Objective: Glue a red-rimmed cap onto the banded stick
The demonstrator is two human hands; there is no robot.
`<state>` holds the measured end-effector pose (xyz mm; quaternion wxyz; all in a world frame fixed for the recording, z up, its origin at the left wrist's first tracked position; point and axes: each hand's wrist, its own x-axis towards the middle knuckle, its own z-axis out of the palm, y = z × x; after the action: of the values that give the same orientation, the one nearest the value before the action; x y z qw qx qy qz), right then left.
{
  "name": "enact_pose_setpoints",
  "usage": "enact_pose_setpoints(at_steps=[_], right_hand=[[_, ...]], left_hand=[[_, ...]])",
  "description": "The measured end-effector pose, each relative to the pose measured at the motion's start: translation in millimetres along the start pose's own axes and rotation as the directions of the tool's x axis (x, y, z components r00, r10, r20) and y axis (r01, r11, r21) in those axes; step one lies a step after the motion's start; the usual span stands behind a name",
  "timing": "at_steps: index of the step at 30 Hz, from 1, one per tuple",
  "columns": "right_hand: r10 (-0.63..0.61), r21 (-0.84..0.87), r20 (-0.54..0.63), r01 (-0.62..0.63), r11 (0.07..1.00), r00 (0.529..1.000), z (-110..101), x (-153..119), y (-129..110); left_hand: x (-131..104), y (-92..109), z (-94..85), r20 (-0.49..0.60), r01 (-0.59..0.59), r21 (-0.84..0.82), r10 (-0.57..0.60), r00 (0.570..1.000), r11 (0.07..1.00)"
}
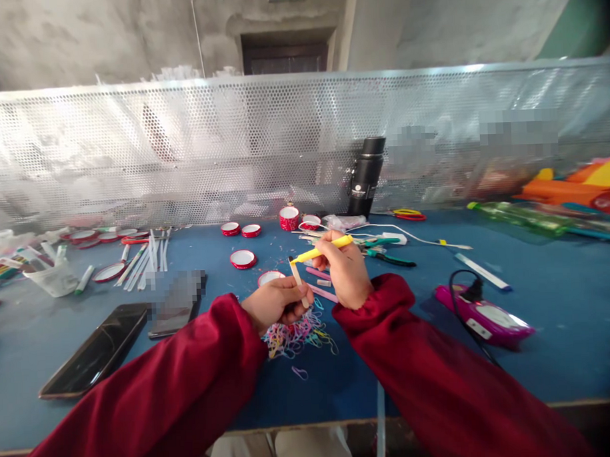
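Note:
My left hand point(275, 303) pinches a pale craft stick point(296, 275) between thumb and fingers. The stick stands nearly upright, and its top end is dark. A yellow marker pen point(318, 249) is gripped in my right hand point(347, 267); its tip points left, at or very close to the stick just below the dark end. Whether they touch is too small to tell. Under my left hand lies a tangled heap of coloured rubber bands point(301, 335), partly hidden by it. One loose purple band point(300, 372) rests nearer the table edge. Pink strips point(323, 293) lie between my hands.
Two phones point(96, 349) lie on the blue table at left, near a cup of markers point(56, 277). Red-rimmed round tins point(243, 259) and a black flask point(367, 176) stand toward the perforated metal screen point(207, 145). Pliers point(386, 252) and a purple power strip point(488, 315) are at right.

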<state>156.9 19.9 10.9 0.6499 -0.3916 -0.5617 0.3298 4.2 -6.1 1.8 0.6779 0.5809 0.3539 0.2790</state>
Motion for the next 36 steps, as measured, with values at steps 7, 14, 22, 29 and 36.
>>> enact_pose_setpoints(at_steps=[7, 14, 22, 29, 36], right_hand=[[-0.003, -0.012, 0.002, 0.003, 1.0, 1.0, -1.0, 0.2, 1.2], [-0.01, -0.01, 0.007, 0.01, 1.0, 1.0, -0.9, -0.1, -0.3], [-0.002, -0.02, 0.0, 0.002, 1.0, 1.0, -2.2, 1.1, 1.0], [-0.008, -0.024, -0.004, 0.008, 1.0, 1.0, -3.2, 0.5, -0.1], [0.013, -0.004, -0.018, -0.014, 1.0, 1.0, -2.8, -0.7, -2.6]], left_hand=[[0.5, -0.7, -0.3, 0.008, -0.017, 0.0, 0.017, 1.0, 1.0], [0.2, 0.0, 0.2, -0.013, 0.007, -0.002, -0.007, 1.0, 1.0], [-0.9, 1.1, 1.2, -0.016, 0.004, -0.018, -0.005, 1.0, 1.0], [-0.5, 1.3, 0.8, -0.008, -0.002, -0.019, 0.001, 1.0, 1.0], [-0.1, 0.1, 0.3, -0.005, -0.015, -0.012, 0.015, 1.0, 1.0]])
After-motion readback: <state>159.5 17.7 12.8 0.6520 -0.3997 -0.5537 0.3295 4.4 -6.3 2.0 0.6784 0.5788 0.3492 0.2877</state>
